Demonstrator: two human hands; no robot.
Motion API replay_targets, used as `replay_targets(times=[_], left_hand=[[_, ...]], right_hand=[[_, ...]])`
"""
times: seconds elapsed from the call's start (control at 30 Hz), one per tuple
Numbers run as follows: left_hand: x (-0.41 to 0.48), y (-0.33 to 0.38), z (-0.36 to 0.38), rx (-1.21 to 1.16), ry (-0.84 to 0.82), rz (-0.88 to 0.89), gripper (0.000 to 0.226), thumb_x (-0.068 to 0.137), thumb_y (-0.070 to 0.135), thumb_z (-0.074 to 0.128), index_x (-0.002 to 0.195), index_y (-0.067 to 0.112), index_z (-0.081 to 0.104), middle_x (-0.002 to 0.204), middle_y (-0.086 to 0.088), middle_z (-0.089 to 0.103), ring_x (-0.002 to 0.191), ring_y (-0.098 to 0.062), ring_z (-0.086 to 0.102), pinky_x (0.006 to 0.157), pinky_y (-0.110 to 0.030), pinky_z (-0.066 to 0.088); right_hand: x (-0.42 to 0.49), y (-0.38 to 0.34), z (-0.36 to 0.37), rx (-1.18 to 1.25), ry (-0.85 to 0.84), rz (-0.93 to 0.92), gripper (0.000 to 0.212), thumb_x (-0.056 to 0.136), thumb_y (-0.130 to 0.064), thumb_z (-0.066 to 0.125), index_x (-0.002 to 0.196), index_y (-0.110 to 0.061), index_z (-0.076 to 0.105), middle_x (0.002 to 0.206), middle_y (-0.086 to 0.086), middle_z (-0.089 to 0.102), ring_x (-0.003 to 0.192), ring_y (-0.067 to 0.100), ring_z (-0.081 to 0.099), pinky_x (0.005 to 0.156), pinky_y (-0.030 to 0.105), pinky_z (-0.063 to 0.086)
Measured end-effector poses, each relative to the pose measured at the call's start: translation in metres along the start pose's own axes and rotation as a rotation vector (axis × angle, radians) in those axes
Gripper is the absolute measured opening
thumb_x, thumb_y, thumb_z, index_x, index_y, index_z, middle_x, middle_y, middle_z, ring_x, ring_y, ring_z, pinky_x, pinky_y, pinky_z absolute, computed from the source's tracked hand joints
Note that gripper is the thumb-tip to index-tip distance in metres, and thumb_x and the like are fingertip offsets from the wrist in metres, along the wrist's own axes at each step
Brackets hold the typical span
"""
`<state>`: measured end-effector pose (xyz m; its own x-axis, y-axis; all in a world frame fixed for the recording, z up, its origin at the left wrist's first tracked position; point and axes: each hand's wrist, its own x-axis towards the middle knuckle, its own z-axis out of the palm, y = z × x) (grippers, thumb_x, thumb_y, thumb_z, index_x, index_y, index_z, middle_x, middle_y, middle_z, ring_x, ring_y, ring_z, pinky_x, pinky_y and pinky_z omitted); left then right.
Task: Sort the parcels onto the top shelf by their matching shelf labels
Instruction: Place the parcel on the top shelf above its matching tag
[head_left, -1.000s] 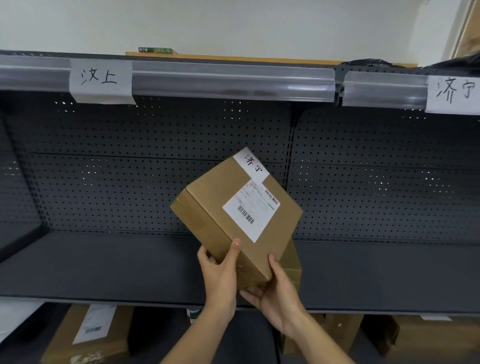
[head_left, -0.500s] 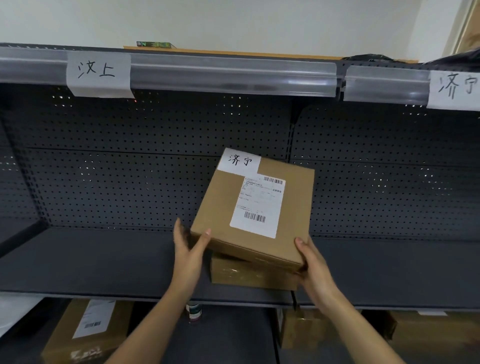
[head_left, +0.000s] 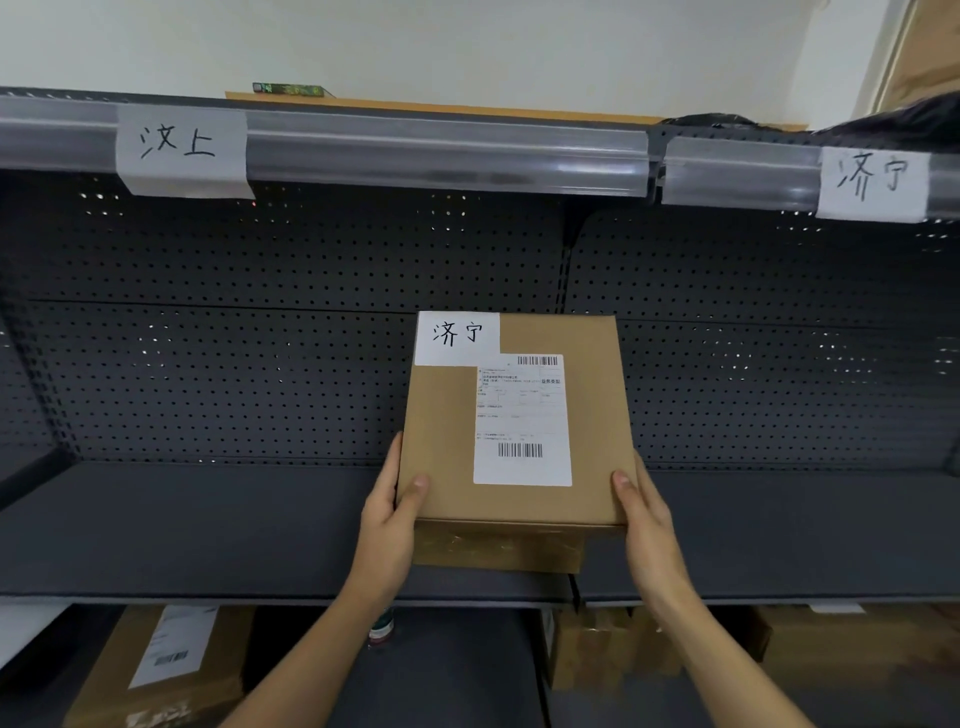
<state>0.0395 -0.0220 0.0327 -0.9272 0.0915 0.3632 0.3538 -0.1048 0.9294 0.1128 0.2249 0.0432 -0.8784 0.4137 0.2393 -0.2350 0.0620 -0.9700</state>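
The parcel (head_left: 514, 421) sits at the centre of the frame, held flat-face-up toward the camera so its handwritten tag (head_left: 457, 336) reads plainly: 济宁. The left hand (head_left: 389, 514) clasps its lower left corner and the right hand (head_left: 644, 512) the lower right, thumbs lying on the top face and the other digits tucked out of sight below. Both hands are closed on the parcel, one each side, which keeps it level and leaves the tag uncovered.

Under it, touching its near edge, is a second box (head_left: 498, 545) with shiny tape on its front. Whether the hands carry both or that box rests on the middle shelf (head_left: 208, 525) I cannot tell.

Along the rail (head_left: 441, 150) across the upper part of the frame hang two shelf labels. The one at upper left (head_left: 179, 148) reads 汶上; the one at upper right (head_left: 872, 182) reads 济宁, the same characters as the tag. So, as I judge it, the parcel belongs on the top shelf above the right-hand label, up and well to the right of where it is held now. Lifting it over the rail looks like the awkward part, since dark bagged things (head_left: 883, 122) already lie near that spot.

More boxes (head_left: 156, 670) wait on the lowest level at the bottom of the frame.
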Motion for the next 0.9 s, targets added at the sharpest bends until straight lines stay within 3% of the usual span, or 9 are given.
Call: replay_targets(times=[0.07,0.13,0.23,0.33,0.43,0.6,0.73,0.77,0.9], left_hand=[[-0.002,0.005,0.004,-0.016,-0.008,0.041,0.056,0.104,0.008,0.046,0.156,0.018,0.029,0.148,0.008,0.05,0.124,0.013,0.052,0.1,-0.008,0.041],[-0.008,0.011,0.009,-0.026,-0.021,0.096,0.057,0.103,0.016,0.05,0.156,0.02,0.028,0.15,0.008,0.05,0.132,0.002,0.05,0.11,-0.02,0.04],[-0.019,0.022,0.017,0.0,-0.048,0.192,0.065,0.098,0.029,0.05,0.157,0.023,0.025,0.148,0.021,0.051,0.137,-0.005,0.047,0.112,-0.025,0.039],[-0.029,0.035,0.028,0.014,-0.094,0.294,0.066,0.096,0.038,0.05,0.156,0.029,0.024,0.149,0.028,0.047,0.14,-0.005,0.044,0.112,-0.023,0.038],[-0.035,0.048,0.04,0.029,-0.155,0.366,0.065,0.095,0.041,0.048,0.154,0.034,0.022,0.151,0.028,0.044,0.14,-0.007,0.044,0.112,-0.023,0.037],[-0.046,0.066,0.066,0.004,-0.246,0.434,0.069,0.097,0.038,0.047,0.157,0.022,0.019,0.154,0.024,0.042,0.142,-0.009,0.042,0.114,-0.027,0.036],[-0.051,0.082,0.09,-0.069,-0.299,0.458,0.069,0.097,0.035,0.047,0.158,0.02,0.018,0.157,0.014,0.042,0.143,-0.013,0.042,0.116,-0.036,0.036],[-0.051,0.087,0.096,-0.086,-0.309,0.467,0.069,0.097,0.035,0.047,0.158,0.019,0.019,0.157,0.014,0.042,0.144,-0.013,0.041,0.117,-0.036,0.035],[-0.048,0.112,0.121,-0.162,-0.345,0.51,0.068,0.096,0.032,0.049,0.156,0.017,0.021,0.151,0.027,0.045,0.142,-0.005,0.042,0.114,-0.023,0.036]], right_hand=[[-0.002,-0.001,-0.007,-0.064,0.044,-0.072,0.051,0.109,-0.025,0.042,0.159,-0.02,0.033,0.149,-0.01,0.048,0.116,-0.015,0.052,0.084,-0.009,0.035],[-0.01,-0.005,-0.012,-0.102,0.108,-0.158,0.05,0.109,-0.026,0.042,0.158,-0.016,0.036,0.15,-0.004,0.053,0.118,-0.02,0.053,0.096,-0.002,0.039],[-0.032,-0.015,-0.018,-0.103,0.227,-0.265,0.061,0.102,-0.037,0.046,0.157,-0.01,0.038,0.15,0.003,0.056,0.135,0.004,0.053,0.111,0.02,0.042],[-0.053,-0.028,-0.026,-0.101,0.339,-0.366,0.072,0.095,-0.045,0.046,0.154,-0.005,0.041,0.148,0.008,0.058,0.137,0.016,0.053,0.113,0.033,0.042],[-0.07,-0.039,-0.042,-0.12,0.426,-0.447,0.074,0.093,-0.046,0.046,0.151,-0.001,0.044,0.144,0.013,0.059,0.132,0.019,0.056,0.107,0.025,0.047],[-0.096,-0.059,-0.071,-0.146,0.551,-0.503,0.073,0.092,-0.043,0.045,0.15,0.001,0.044,0.144,0.016,0.057,0.128,0.018,0.056,0.1,0.015,0.048],[-0.108,-0.077,-0.092,-0.141,0.614,-0.563,0.063,0.096,-0.032,0.045,0.149,0.002,0.044,0.143,0.018,0.057,0.115,-0.011,0.06,0.096,0.008,0.047],[-0.109,-0.082,-0.098,-0.142,0.629,-0.572,0.06,0.098,-0.027,0.044,0.148,0.004,0.044,0.143,0.019,0.057,0.114,-0.01,0.06,0.096,0.007,0.046],[-0.109,-0.107,-0.117,-0.134,0.656,-0.612,0.06,0.098,-0.026,0.043,0.149,0.005,0.044,0.144,0.023,0.057,0.126,0.023,0.057,0.098,0.014,0.048]])
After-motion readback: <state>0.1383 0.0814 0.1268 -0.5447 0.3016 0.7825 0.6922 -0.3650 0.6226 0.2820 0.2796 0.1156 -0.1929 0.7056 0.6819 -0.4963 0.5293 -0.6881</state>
